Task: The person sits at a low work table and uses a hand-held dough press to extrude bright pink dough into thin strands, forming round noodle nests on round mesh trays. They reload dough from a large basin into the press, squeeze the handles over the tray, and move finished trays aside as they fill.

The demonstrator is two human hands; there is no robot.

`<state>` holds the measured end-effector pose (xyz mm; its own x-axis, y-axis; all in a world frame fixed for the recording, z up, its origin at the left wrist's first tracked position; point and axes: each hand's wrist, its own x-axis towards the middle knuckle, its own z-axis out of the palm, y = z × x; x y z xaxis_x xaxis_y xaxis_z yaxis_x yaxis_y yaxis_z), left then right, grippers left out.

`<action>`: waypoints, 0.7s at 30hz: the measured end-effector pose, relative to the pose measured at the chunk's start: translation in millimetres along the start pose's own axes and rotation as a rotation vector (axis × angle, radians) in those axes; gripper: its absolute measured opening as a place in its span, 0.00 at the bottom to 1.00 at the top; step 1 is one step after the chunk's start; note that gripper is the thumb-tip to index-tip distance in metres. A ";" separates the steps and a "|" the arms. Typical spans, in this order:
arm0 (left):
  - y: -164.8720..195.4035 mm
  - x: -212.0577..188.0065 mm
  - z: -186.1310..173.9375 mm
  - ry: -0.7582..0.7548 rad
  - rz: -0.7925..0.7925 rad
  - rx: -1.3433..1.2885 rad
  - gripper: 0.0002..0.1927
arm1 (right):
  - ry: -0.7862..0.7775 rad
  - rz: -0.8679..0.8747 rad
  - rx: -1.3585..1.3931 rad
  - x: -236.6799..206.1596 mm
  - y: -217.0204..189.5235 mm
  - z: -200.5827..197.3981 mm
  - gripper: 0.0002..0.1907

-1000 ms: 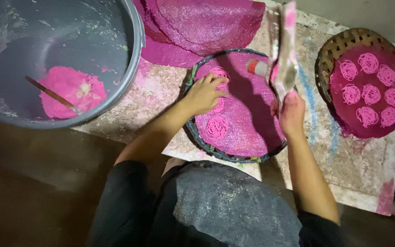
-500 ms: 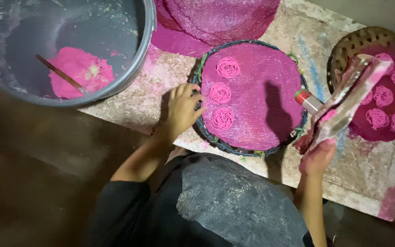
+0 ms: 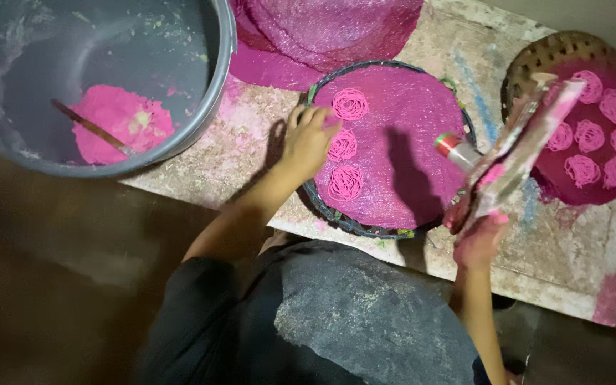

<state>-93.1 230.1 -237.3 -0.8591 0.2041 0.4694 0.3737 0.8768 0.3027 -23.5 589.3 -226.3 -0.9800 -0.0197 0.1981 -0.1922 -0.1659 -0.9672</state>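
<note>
My left hand [image 3: 309, 140] rests on the left rim of a round wicker tray [image 3: 336, 221] lined with a pink mesh sheet [image 3: 408, 150], fingers touching it next to three pink noodle coils [image 3: 345, 182]. My right hand [image 3: 478, 237] grips a pink-stained piping bag [image 3: 518, 153] with a red and silver nozzle [image 3: 453, 149], held tilted above the tray's right edge.
A big grey tub [image 3: 212, 100] at upper left holds pink dough [image 3: 119, 125] and a stick. A second wicker tray [image 3: 536, 53] at right carries several pink coils. Pink mesh sheets [image 3: 322, 28] are stacked behind. All rest on a stained board [image 3: 565, 264].
My left hand slid from the tray's middle to its left rim. My right hand with the bag dropped back and right, off the tray's centre. The view shifted.
</note>
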 end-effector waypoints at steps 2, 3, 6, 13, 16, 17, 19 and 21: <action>11.8 16.1 -28.2 -0.005 0.094 -0.025 0.31 | -0.065 0.027 0.082 -1.4 -6.5 11.4 0.35; 20.1 19.8 -46.9 -0.014 0.153 -0.090 0.38 | -0.106 -0.002 -0.084 -0.9 -13.4 19.8 0.32; 50.9 26.0 -107.9 -0.049 0.418 -0.227 0.48 | -0.316 -0.178 -0.545 2.7 -50.1 58.5 0.24; 36.5 -14.3 -237.5 -0.771 0.108 -0.441 0.11 | -0.966 -0.903 -0.905 51.7 -159.2 193.8 0.31; 10.3 -24.2 -249.9 -0.771 0.281 -0.594 0.11 | -1.233 -0.987 -0.764 80.0 -166.9 242.5 0.32; 0.8 -29.4 -252.8 -0.750 0.296 -0.516 0.13 | -1.322 -0.860 -0.668 84.0 -165.6 253.7 0.32; -15.5 -41.1 -260.6 -0.711 0.315 -0.359 0.18 | -1.489 -0.569 -0.554 88.0 -161.9 269.4 0.28; -31.1 -51.1 -262.6 -0.699 0.247 -0.290 0.19 | -1.640 -0.236 -0.516 87.4 -155.5 280.5 0.22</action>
<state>31.1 78.0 -52.9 -0.7240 0.6881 -0.0488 0.5757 0.6417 0.5067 -64.7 336.8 -14.1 0.0736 -0.9963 -0.0434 -0.6278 -0.0124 -0.7783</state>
